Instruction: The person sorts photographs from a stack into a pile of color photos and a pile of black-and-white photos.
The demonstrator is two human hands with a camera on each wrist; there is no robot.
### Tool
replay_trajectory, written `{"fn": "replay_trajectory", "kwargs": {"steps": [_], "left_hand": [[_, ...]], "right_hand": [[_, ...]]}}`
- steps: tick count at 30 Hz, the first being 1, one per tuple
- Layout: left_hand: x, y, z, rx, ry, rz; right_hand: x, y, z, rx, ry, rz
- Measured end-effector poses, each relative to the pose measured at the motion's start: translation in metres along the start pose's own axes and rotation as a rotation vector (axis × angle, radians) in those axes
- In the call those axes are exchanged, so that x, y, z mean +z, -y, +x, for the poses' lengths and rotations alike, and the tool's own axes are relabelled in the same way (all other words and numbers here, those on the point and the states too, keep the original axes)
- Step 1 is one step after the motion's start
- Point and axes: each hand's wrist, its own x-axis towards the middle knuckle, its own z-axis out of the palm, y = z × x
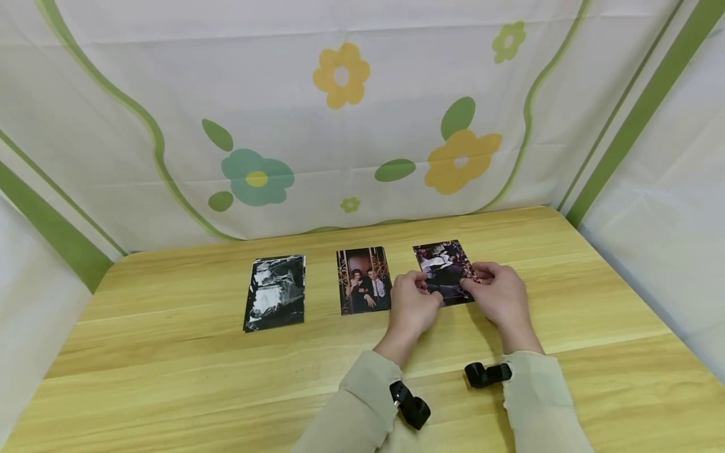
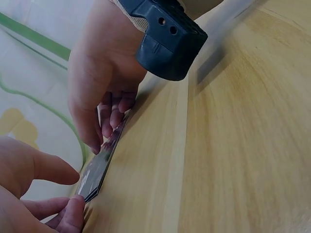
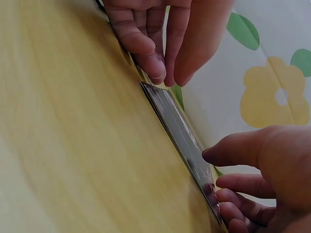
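A thin stack of dark photos (image 1: 444, 267) lies at the right of a row on the wooden table (image 1: 170, 365). My left hand (image 1: 421, 289) grips its left near edge and my right hand (image 1: 472, 283) its right edge, fingers curled onto it. The left wrist view shows the photo stack (image 2: 99, 167) edge-on, with my left hand (image 2: 68, 189) at its near corner and my right hand (image 2: 104, 131) at the far end. Seen from the right wrist, the photo stack (image 3: 180, 128) sits between my right hand (image 3: 216, 170) and my left hand (image 3: 160, 68).
A portrait photo (image 1: 364, 280) lies just left of my hands, and a black-and-white photo (image 1: 275, 291) further left. A flowered cloth (image 1: 340, 126) hangs behind the table, with white cloth on both sides. Black wrist cameras (image 1: 410, 406) sit on both sleeves.
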Motion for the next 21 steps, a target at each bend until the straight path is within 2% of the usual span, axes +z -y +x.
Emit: {"fn": "replay_trajectory", "kwargs": {"steps": [10,14,17,21], "left_hand": [[-0.004,0.001,-0.001,0.004,-0.013,-0.034],[-0.009,-0.003,-0.001,-0.001,0.002,-0.055],[-0.016,-0.006,-0.003,-0.004,0.013,-0.082],[-0.031,-0.008,-0.007,0.009,-0.007,-0.109]], "right_hand": [[-0.001,0.008,-0.001,0.040,-0.003,0.063],[0.000,0.015,-0.004,0.019,-0.003,0.099],[0.001,0.024,-0.007,-0.007,0.011,0.134],[0.003,0.039,-0.013,-0.026,0.038,0.188]]}}
